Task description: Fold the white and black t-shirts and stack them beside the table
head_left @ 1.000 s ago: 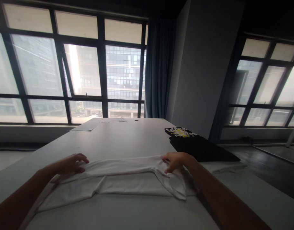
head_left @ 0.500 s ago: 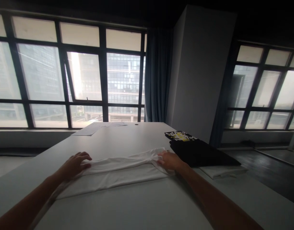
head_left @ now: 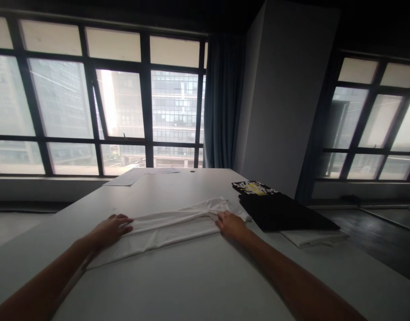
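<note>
A white garment, folded into a long narrow band, lies across the grey table in front of me. My left hand lies flat on its left end, fingers spread and pointing right. At the right end, my right hand presses palm down on the cloth, where the fabric bunches. Neither hand grips anything.
A folded black garment with a yellow-and-white print lies at the table's right edge on top of a white folded piece. Papers lie at the table's far end by the windows. A dark curtain hangs behind.
The near part of the white garment has been folded away from me, leaving a narrower band farther up the table. Both hands moved forward with it and now rest flat on it.
</note>
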Demonstrator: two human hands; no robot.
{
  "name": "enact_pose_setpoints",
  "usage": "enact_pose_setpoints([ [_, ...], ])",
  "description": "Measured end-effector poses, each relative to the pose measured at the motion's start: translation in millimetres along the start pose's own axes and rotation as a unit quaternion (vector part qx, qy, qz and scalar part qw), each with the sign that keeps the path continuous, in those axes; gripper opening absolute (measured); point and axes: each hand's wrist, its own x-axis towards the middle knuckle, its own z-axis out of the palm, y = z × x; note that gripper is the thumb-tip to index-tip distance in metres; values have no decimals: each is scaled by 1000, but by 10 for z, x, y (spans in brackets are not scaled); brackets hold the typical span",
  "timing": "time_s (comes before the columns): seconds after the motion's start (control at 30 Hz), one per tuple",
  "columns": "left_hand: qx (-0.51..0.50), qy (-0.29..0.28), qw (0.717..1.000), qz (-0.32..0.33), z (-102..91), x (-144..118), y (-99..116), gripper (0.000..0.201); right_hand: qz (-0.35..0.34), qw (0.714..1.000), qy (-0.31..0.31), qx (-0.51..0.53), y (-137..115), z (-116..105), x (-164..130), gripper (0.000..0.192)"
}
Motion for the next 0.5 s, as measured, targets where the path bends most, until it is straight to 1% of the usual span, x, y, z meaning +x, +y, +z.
enact_pose_setpoints([
  [0.07,25,-6,999,-24,-41,-19,41,60,-5,999,-39,11,-9,64,33,55],
  [0.17,54,-12,997,-54,-99,-61,109,54,-19,998,-62,11,49,170,233,58],
  [0.27,71,-9,995,-71,-139,-107,164,51,-34,996,-78,10,125,252,581,58],
  [0.37,66,-13,994,-83,-166,-135,197,50,-50,995,-85,0,146,307,969,56],
  [0.43,60,-25,993,-94,-184,-141,212,50,-50,994,-91,-18,109,322,1195,54],
  [0.5,53,-41,992,-107,-206,-142,228,49,-39,995,-82,-48,22,315,1369,52],
])
